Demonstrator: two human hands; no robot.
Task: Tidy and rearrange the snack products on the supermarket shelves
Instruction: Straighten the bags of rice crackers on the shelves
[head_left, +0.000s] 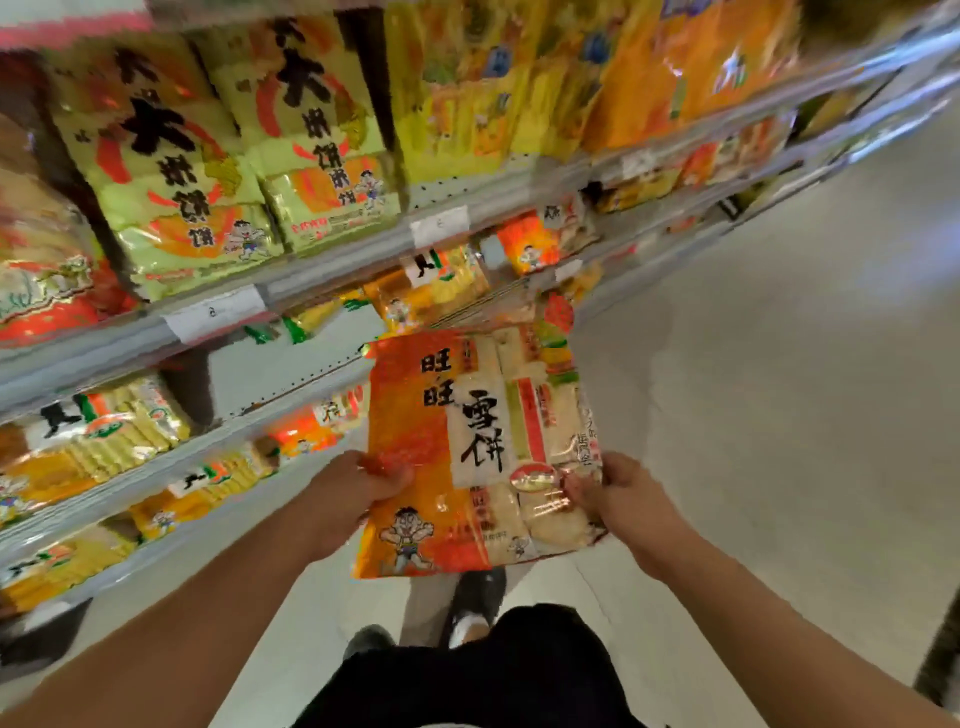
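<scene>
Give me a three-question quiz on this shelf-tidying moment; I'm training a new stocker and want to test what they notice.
1. True or false: the orange snack bag is held by both hands.
2. Where does the left hand grip the bag? A) top edge B) left edge C) bottom corner
3. Fill in: the large yellow-green bags stand on the ___ shelf in view.

Key: 1 true, the right hand pinches the right edge. 2 B. 3 top.
</scene>
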